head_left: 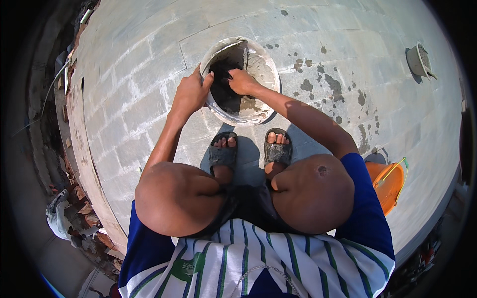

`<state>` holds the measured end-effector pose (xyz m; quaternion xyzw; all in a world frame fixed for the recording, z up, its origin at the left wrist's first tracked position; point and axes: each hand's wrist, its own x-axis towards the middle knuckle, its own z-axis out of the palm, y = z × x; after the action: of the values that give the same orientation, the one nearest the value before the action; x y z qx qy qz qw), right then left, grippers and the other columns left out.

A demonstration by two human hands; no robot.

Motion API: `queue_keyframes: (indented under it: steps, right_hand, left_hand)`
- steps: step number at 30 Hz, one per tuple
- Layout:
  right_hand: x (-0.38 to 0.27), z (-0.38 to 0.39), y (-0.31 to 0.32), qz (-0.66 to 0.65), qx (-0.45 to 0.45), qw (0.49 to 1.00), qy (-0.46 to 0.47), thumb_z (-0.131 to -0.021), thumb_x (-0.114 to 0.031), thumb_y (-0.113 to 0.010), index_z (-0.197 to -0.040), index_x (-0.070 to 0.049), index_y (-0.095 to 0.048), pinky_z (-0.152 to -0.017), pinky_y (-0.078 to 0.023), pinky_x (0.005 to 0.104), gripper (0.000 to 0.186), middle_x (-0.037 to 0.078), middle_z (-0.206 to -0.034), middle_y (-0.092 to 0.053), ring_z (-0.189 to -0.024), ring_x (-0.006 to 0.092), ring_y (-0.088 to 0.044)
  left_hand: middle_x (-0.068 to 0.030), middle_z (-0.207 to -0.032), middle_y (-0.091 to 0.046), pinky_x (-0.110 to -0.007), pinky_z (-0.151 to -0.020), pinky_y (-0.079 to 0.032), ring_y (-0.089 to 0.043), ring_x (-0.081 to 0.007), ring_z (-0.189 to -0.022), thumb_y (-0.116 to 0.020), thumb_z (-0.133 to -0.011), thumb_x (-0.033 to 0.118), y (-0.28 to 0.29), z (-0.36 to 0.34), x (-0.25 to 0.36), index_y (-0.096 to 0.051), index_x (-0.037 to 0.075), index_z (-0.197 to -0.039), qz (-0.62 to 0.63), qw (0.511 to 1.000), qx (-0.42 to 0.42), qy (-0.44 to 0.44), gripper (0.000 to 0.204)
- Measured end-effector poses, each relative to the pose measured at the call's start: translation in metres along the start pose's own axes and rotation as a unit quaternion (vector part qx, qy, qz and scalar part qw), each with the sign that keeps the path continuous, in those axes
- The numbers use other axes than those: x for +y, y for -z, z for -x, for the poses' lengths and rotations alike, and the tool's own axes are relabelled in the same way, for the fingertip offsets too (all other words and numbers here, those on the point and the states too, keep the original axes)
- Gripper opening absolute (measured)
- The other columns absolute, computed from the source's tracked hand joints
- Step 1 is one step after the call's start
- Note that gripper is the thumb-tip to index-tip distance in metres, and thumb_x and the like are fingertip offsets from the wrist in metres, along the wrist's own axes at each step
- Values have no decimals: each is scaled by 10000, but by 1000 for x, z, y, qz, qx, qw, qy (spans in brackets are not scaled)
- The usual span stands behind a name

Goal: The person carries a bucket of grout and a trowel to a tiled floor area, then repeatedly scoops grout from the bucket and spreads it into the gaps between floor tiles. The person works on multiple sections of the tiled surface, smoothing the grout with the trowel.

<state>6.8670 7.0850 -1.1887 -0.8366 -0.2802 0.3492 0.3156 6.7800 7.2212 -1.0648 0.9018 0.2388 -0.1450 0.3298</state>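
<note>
A round, whitish bucket, crusted with dried grey mortar, stands on the tiles just beyond my feet. My left hand grips its left rim, thumb over the inner side and fingers mostly behind the wall. Inside the opening, my right hand is bent with its fingers curled down into the dark shadow. Whatever those fingers hold is hidden. The bucket's left interior is deep in shade, while sunlight falls on the smeared right wall.
An orange bucket with a green-yellow handle lies tipped at my right. Farther right stands a small grey container filled with grey material. Dark wet spots mark the tiled floor. Bricks and rubble lie beyond the left edge.
</note>
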Motion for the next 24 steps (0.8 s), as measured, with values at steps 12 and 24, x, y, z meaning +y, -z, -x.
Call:
queue_keyframes:
  steps: [12,24]
  right_hand:
    - [19,18,-6,-337,-54,937,-77,-887,-200,-590,-1071,-3,-596,-757,-470,340,269,101,-945,-645,-892,188,-591]
    - [19,6,2,-124,41,991,-21,-844,-225,-615,-1041,28,-598,-760,-489,387,321,222,-952,-645,-908,307,-634]
  left_hand:
    - [-213,-640,-629,-396,-578,-525,-657,-315,-555,-477,-923,362,6,4,11,-508,-5,-1224,25,999,-12,21,476]
    - [-208,-623,-621,-399,-566,-525,-656,-311,-547,-474,-930,375,3,2,5,-520,-18,-1191,42,998,-15,41,473]
